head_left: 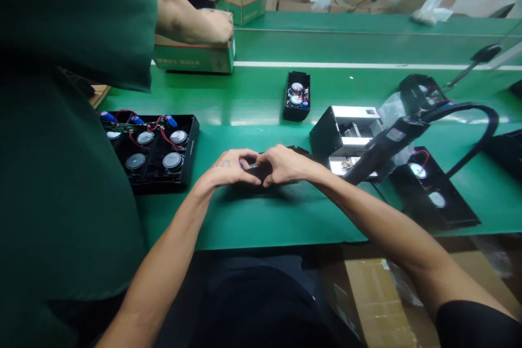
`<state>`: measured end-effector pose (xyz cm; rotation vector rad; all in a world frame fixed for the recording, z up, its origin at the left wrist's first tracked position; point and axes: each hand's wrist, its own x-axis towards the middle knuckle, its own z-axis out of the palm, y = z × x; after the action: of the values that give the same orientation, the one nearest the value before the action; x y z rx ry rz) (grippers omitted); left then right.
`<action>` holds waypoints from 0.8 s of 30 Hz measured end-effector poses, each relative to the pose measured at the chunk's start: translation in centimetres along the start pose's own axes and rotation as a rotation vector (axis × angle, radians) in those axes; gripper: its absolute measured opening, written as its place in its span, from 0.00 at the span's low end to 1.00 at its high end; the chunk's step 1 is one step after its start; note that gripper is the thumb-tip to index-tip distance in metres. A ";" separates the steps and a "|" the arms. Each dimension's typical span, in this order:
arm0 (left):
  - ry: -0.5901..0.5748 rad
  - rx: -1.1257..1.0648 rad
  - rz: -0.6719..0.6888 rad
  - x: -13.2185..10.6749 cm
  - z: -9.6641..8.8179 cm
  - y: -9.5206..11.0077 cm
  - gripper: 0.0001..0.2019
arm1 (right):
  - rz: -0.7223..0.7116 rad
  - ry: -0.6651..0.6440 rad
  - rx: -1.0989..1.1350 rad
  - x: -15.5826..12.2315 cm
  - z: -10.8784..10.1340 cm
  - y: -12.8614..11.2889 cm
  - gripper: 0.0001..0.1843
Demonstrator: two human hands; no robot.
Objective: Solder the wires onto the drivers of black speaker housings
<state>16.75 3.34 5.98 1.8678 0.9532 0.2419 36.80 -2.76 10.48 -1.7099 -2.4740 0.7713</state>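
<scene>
Both my hands meet over a small black plastic part (pixel 261 174) lying on the green belt (pixel 253 217). My left hand (pixel 226 169) curls its fingers onto the part's left end. My right hand (pixel 285 166) is closed on its right end, thumb toward the left hand. Most of the part is hidden under my fingers. To the left sits a black battery tray (pixel 157 149) with round cell tops, red wires and blue caps.
A small black case (pixel 297 97) with cells lies farther up the belt. A black-and-silver box (pixel 346 133), a black hand tool with cable (pixel 387 144) and another black tray (pixel 432 190) stand at right. A green-sleeved person (pixel 73 119) crowds the left, handling cardboard boxes (pixel 196 57).
</scene>
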 end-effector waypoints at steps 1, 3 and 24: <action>-0.002 -0.005 0.002 0.1 0.0 -0.1 0.35 | 0.004 0.001 -0.002 0.0 0.0 -0.1 0.25; -0.004 -0.011 0.002 0.1 0.0 -0.1 0.35 | 0.035 0.007 0.004 0.1 0.1 -0.3 0.25; 0.282 0.528 0.448 -5.4 6.2 -2.1 0.08 | 0.451 1.641 0.156 -13.6 4.8 3.7 0.21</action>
<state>15.38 -4.24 2.43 2.5822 0.8196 0.5794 43.89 -15.59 8.02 -1.6343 -0.8963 -0.4147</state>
